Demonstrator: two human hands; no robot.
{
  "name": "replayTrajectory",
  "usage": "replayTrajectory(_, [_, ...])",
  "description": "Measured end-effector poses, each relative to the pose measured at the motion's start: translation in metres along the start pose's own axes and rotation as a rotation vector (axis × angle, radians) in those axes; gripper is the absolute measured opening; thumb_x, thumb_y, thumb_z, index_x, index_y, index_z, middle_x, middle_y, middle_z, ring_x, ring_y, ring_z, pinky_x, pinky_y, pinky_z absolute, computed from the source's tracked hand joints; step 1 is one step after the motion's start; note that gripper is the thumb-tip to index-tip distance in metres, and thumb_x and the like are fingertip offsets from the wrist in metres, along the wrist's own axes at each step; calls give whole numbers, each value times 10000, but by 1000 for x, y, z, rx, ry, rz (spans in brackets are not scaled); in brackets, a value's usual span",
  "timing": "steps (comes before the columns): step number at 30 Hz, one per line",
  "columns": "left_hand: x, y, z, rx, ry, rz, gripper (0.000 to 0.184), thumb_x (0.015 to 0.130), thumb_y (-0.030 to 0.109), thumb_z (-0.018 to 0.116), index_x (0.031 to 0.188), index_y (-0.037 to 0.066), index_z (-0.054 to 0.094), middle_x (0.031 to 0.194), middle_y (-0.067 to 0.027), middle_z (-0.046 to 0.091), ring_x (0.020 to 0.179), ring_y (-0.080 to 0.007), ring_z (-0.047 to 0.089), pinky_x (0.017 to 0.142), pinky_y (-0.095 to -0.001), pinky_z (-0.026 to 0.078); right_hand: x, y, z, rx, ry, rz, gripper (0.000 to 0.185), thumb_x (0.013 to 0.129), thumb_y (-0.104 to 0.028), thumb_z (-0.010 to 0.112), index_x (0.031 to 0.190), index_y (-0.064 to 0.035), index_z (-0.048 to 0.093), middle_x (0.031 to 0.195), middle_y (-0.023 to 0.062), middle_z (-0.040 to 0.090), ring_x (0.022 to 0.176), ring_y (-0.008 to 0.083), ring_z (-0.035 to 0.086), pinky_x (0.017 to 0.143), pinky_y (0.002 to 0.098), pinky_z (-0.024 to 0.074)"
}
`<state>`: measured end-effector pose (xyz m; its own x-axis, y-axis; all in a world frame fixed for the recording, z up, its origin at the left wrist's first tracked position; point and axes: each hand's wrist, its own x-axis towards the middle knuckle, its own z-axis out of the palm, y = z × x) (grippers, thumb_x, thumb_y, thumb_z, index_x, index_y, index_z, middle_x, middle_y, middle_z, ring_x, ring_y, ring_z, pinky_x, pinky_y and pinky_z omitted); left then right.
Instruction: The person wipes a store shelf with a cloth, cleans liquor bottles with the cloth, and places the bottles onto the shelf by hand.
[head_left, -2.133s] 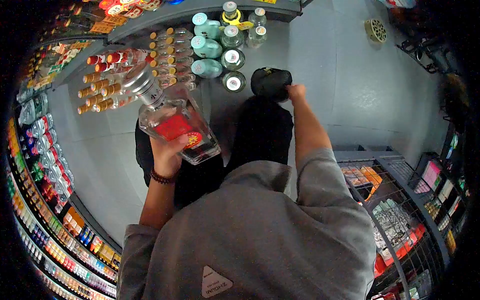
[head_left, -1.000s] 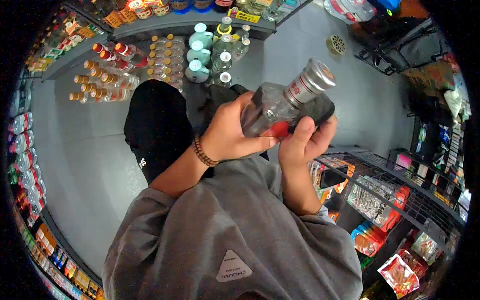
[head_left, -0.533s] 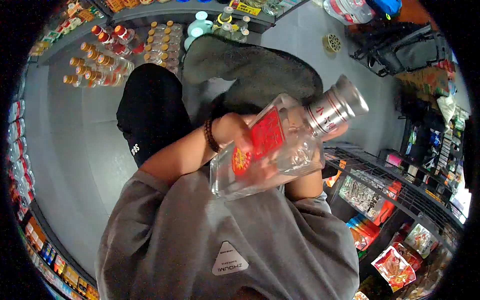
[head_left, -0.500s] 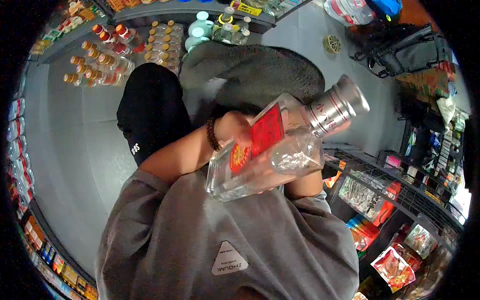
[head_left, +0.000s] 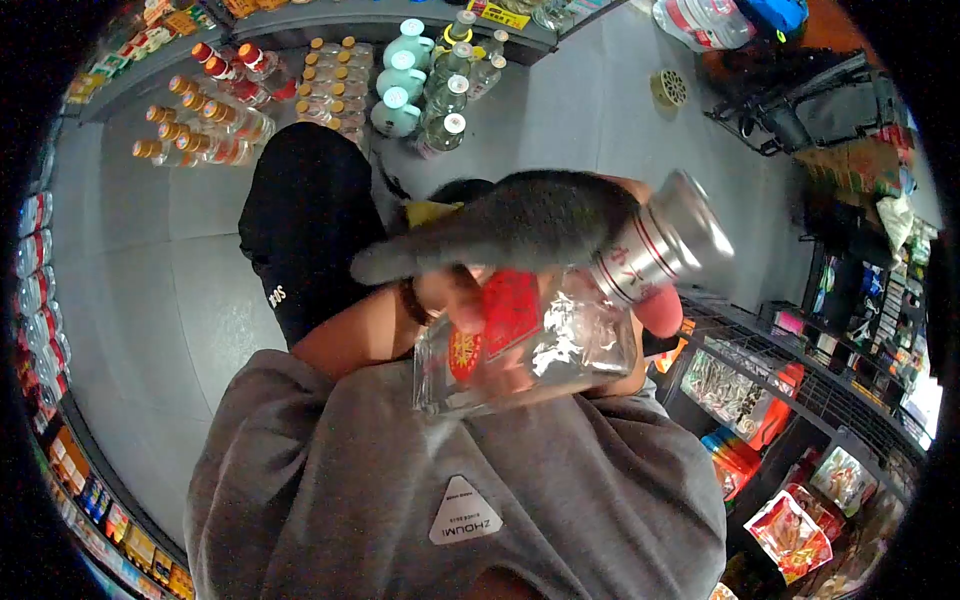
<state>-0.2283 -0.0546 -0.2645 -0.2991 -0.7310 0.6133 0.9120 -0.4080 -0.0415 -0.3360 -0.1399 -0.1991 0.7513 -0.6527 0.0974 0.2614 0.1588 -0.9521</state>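
A clear glass liquor bottle [head_left: 590,345] with a red label and silver cap lies tilted across my chest, its cap to the upper right. My right hand [head_left: 660,312] wraps the neck from behind, most of it hidden by bottle and cloth. A dark grey fuzzy cloth [head_left: 520,222] lies along the bottle's upper side, its loose end reaching left. My left hand [head_left: 450,300], a beaded bracelet at its wrist, is closed just below the cloth, its blurred thumb on the label; its grip on the cloth is partly hidden.
Orange-capped bottles [head_left: 205,130], pale green jugs [head_left: 400,85] and clear bottles [head_left: 448,98] stand in rows on the grey floor ahead. A wire rack [head_left: 790,400] with packaged goods is at my right. Shelves of bottled water [head_left: 38,285] line the left.
The cloth has shifted from behind the bottle to over its upper side. The bottle has dropped slightly, and my left hand has moved down and left along it. More floor bottles show.
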Motion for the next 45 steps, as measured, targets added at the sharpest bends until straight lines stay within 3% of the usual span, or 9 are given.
replayTrajectory(5, [-11, 15, 14, 193, 102, -27, 588, 583, 133, 709, 1086, -40, 456, 948, -149, 585, 879, -220, 575, 776, -331, 470, 4, 2, -1, -74, 50, -20, 547, 612, -559, 682, 636, -25, 566, 674, 19, 569, 628, 109, 505, 567, 238, 383])
replayTrajectory(10, [-13, 8, 23, 547, 503, 117, 628, 582, 148, 714, 1112, -44, 435, 976, -122, 576, 877, -196, 574, 775, -317, 468, 4, -12, 5, -300, 200, -10, 495, 690, -489, 662, 693, -1, 580, 693, 12, 558, 612, 94, 473, 546, 217, 347])
replayTrajectory(15, [-11, 15, 29, 650, 619, 98, 612, 596, 80, 703, 1133, -40, 434, 1029, -110, 554, 902, -161, 554, 804, -284, 434, 1, 4, -3, 216, 453, 10, 432, 799, -355, 572, 883, 70, 576, 829, 144, 612, 735, 217, 596, 714, 335, 474])
replayTrajectory(22, [-8, 17, 39, 945, 750, 284, 628, 608, 40, 718, 1155, -45, 419, 1076, -103, 536, 990, -165, 518, 848, -299, 412, 6, 5, 4, 285, 379, 0, 447, 829, -352, 518, 977, 69, 546, 964, 167, 592, 853, 264, 585, 783, 376, 456])
replayTrajectory(24, [-12, 18, 38, 964, 773, 292, 594, 624, 50, 715, 1136, -45, 428, 1089, -114, 523, 999, -162, 511, 852, -310, 409, 6, 7, 5, 378, 203, -61, 549, 892, -433, 314, 1099, 40, 501, 1088, 149, 552, 999, 263, 528, 887, 399, 383])
replayTrajectory(34, [-8, 15, 30, 1079, 974, 373, 382, 684, 71, 687, 990, -21, 478, 959, -114, 569, 836, -148, 571, 749, -292, 462, 11, 9, 15, 644, 100, -126, 557, 875, -439, 328, 1127, 31, 489, 1122, 151, 537, 1096, 298, 455, 973, 406, 286])
replayTrajectory(42, [-14, 29, 23, 632, 818, 426, 492, 749, 210, 560, 1139, -53, 416, 979, -206, 571, 885, -295, 589, 797, -379, 477, 10, 19, -15, 938, 49, 130, 555, 879, -449, 305, 1062, 15, 548, 1135, 176, 521, 1080, 328, 464, 948, 438, 316])
replayTrajectory(44, [-20, 32, 25, 729, 961, 442, 709, 734, 467, 478, 1216, -37, 352, 1046, -254, 519, 941, -402, 542, 815, -500, 441, 10, 24, -23, 1027, -51, 191, 544, 893, -437, 271, 995, -9, 591, 1149, 231, 488, 1080, 388, 444, 901, 503, 344])
replayTrajectory(45, [-23, 34, 27, 589, 800, 474, 741, 729, 500, 467, 1234, -26, 335, 1065, -268, 507, 949, -418, 533, 815, -511, 438, 9, 19, -26, 998, 28, 260, 532, 896, -425, 288, 901, -8, 619, 1065, 238, 539, 1023, 382, 488, 884, 490, 361])
